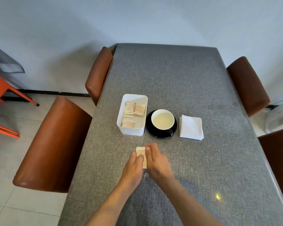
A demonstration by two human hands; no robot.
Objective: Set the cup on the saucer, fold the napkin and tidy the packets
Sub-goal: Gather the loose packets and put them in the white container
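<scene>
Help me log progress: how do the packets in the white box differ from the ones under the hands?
The packets in the white box lie loose inside its walls, untouched; the packets under the hands sit on the bare tablecloth, pinched by the left hand and right hand. Both look like beige printed sachets.

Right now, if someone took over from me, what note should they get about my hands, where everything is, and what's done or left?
Left hand and right hand: both pinching a small stack of packets low over the table.
Cup: already on the black saucer.
Napkin: folded, right of the saucer.
White box, left of the saucer: holds several packets already.
Left: put the held packets into the box.
</scene>
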